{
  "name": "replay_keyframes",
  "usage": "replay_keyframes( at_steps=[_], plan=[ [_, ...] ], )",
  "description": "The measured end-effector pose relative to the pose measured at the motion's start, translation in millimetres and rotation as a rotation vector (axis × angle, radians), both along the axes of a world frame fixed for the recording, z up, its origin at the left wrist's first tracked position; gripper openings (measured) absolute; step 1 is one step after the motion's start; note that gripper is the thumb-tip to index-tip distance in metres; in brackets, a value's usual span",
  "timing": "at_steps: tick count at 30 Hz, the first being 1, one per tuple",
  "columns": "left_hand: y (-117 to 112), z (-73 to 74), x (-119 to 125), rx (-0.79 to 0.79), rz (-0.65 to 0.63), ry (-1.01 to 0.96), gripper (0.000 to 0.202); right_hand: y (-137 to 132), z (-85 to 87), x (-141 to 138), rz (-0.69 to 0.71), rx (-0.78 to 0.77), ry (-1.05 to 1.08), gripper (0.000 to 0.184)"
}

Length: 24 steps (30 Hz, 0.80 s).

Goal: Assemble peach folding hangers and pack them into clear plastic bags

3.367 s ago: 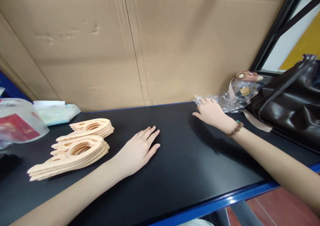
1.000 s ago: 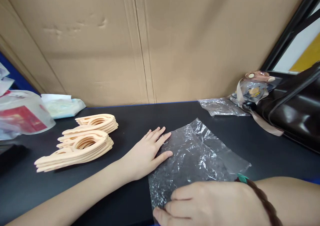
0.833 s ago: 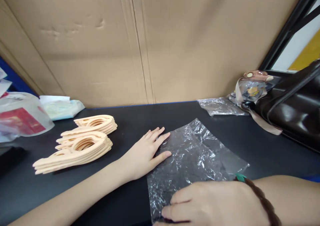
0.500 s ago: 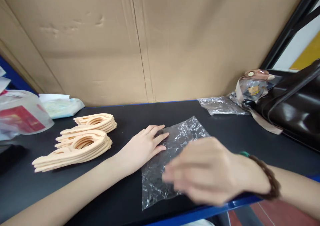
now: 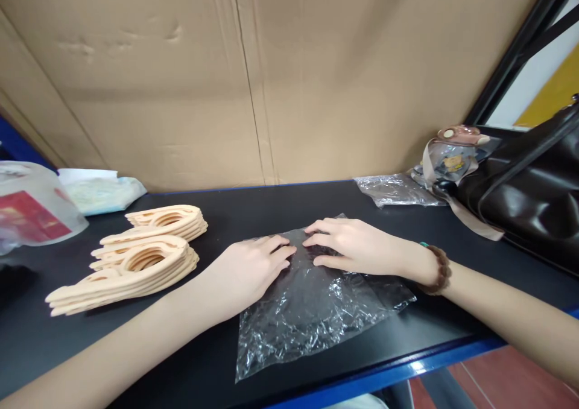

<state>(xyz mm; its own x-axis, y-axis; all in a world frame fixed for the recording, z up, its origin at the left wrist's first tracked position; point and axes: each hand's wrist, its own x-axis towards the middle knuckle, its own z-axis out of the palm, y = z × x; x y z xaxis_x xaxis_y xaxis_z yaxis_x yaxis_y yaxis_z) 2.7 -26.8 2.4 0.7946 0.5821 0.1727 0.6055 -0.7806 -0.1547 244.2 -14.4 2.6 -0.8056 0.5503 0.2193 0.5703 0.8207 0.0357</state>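
Note:
A clear plastic bag (image 5: 312, 312) lies spread out and crinkled on the black tabletop in front of me. On its left part rests my left hand (image 5: 253, 267), palm down with the fingers apart. My right hand (image 5: 355, 246) lies on the far right part of the same bag, fingers spread and pointing left. Only a small gap separates the fingertips of both hands. Beside my left forearm are two stacks of beige hangers, a nearer stack (image 5: 136, 276) and a farther stack (image 5: 181, 225).
Cardboard (image 5: 181, 95) stands upright along the table's back. At far left are a translucent container (image 5: 40, 210) and a soft packet (image 5: 104, 195). Another clear plastic bag (image 5: 393, 190), a strapped bottle (image 5: 452, 155) and a dark brown bag (image 5: 529, 186) sit at the right.
My right hand has moved away from me and come down on the bag, its fingers now spread. The bag has opened out wider to the right. My left hand stays on it.

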Motion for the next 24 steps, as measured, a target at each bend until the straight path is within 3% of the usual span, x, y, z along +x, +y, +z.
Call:
replay_keyframes(
  at_steps=[8, 15, 19, 24],
  plan=[
    [-5, -1.0, 5, -0.023, 0.040, -0.030, 0.034, -1, 1.6, -1, 0.022, -0.018, 0.007, 0.033],
    [-20, -7.7, 16, -0.056, 0.020, -0.050, 0.036, 1, 2.8, -4, -0.085, -0.003, 0.187, 0.029],
    [-23, -8.4, 17, -0.051, 0.005, -0.038, 0.033, -4, 13.6, -16, -0.024, -0.121, 0.282, 0.037],
    [-24, -5.6, 17, -0.014, 0.009, -0.025, 0.030, 1, 36.7, -56, 0.101, -0.236, 0.214, 0.043]
  ],
)
